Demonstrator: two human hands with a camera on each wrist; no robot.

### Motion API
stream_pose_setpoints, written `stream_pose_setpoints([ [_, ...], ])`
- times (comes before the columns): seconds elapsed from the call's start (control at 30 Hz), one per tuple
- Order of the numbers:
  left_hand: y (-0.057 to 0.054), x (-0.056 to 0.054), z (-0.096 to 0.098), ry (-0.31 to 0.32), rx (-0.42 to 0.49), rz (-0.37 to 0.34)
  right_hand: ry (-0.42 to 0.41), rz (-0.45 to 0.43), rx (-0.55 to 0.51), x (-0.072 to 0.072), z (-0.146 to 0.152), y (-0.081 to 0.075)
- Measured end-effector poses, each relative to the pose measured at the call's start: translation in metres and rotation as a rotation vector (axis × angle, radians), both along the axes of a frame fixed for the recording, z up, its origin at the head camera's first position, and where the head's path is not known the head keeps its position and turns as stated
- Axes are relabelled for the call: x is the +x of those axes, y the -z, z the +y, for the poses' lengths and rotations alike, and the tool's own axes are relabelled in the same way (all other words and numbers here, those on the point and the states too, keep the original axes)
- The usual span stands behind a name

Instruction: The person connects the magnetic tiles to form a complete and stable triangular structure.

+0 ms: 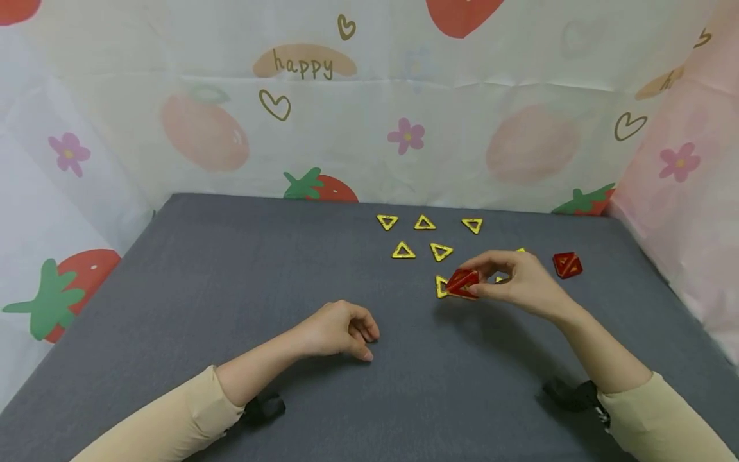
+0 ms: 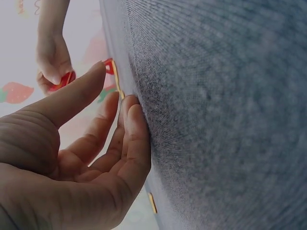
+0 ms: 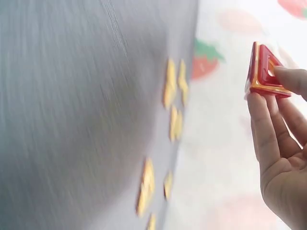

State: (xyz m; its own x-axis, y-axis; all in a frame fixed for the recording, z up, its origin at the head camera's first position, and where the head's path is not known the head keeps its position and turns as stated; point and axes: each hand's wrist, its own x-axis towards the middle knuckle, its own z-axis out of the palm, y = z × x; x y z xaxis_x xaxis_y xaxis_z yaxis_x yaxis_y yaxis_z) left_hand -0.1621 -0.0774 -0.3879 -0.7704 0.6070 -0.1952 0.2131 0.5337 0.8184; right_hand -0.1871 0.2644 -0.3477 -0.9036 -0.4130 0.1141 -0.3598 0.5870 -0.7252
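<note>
Item one: red piece (image 1: pixel 464 283), an angled form with yellowish edges, raised off the grey table (image 1: pixel 231 276) in your right hand (image 1: pixel 522 282); your thumb lies on one face, your fingers beneath, pinching it. Handling: pinch gently enough that its faces stay joined, tilt it slowly, and look under it before any contact. Item two: your left hand (image 1: pixel 340 330), fingers loosely bent, grasping nothing, available for steadying. Surroundings: five yellow triangles (image 1: pixel 435 252) in two rows ahead; a second red piece (image 1: pixel 568 264) to your right. In your way: one yellow triangle (image 1: pixel 438 287) overlapped by item one in the head view; two yellow shapes (image 1: pixel 521 249) partly hidden by your right hand
</note>
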Motion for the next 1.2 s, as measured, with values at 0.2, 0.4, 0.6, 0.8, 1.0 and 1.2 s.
stream_pose_setpoints([
  [0.2, 0.000, 0.000, 0.000, 0.005, 0.007, -0.012, 0.242, 0.076, 0.050, -0.004, 0.046, -0.017],
  [0.4, 0.001, 0.000, 0.000, 0.004, 0.008, -0.029, 0.378, 0.084, 0.035, -0.008, 0.095, -0.020],
  [0.6, 0.001, 0.000, 0.000, 0.000, 0.007, -0.036, 0.471, 0.086, 0.017, -0.011, 0.140, -0.018],
  [0.8, 0.001, -0.001, -0.001, -0.001, 0.001, -0.035, 0.544, 0.039, 0.031, -0.011, 0.172, -0.004],
  [1.0, 0.003, -0.001, -0.001, -0.003, 0.003, -0.033, 0.610, -0.007, 0.116, -0.015, 0.191, 0.012],
  [1.2, 0.002, 0.000, -0.002, -0.002, -0.003, -0.032, 0.630, 0.002, 0.221, -0.025, 0.203, 0.023],
])
